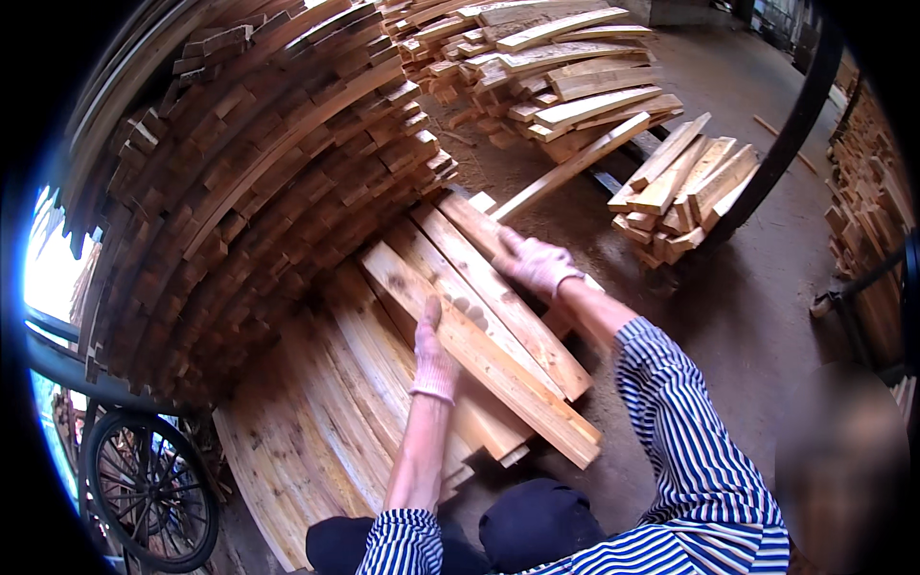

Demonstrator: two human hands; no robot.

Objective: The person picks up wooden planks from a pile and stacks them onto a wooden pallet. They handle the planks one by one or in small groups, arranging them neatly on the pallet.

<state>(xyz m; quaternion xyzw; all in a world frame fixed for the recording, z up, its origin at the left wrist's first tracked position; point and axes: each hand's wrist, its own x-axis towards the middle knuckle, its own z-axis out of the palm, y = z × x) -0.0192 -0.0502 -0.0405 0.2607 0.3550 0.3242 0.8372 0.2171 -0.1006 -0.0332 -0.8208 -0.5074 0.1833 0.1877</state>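
My left hand (436, 364), in a pale knit glove, grips a light wooden board (508, 383) near its middle. The thumb lies along the near edge, and fingertips show past the far edge. That board slants across other boards beneath it. My right hand (539, 265), also gloved, is farther off to the right, its fingers closed over the edge of another wooden board (467, 220). Part of that board is hidden by the hand. Between the two hands lies a wide board (498, 316). More long boards (335, 383) lie side by side to the left.
A tall stack of boards (259, 201) rises at the left. Another pile (565, 67) stands at the back, with a smaller bundle (685, 192) at right beside a dark curved bar (791, 125). A spoked wheel (149, 489) is at lower left. More wood (872, 211) stands far right.
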